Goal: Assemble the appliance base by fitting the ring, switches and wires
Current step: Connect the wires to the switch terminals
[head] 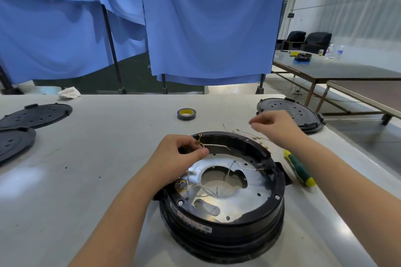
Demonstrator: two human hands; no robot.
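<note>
A grey worktable [91, 180] fills the lower half of the frame, with blue cloth screens [206, 24] hanging behind it across the top. Just below centre sits the appliance base [223, 208], a round black housing open on top. Inside it lies a silver metal plate [249, 184] with a large central hole, and thin white wires [234, 166] loop across the plate and into that hole; small brass terminals sit at its left inner wall.

Black perforated discs lie at the left edge [36, 115] and at the right centre [288, 112] of the table.

The left hand [178, 156] hovers over the base's far left rim, thumb and fingers pinching a wire with a brass terminal [200, 144]. The right hand [275, 123], above the base's far right rim, has its fingers curled together, pinching a fine wire strand too thin to see clearly.

A green and yellow screwdriver [300, 169] lies right of the base. A roll of tape [186, 114] stands at centre, beyond it loose wires [245, 133].
</note>
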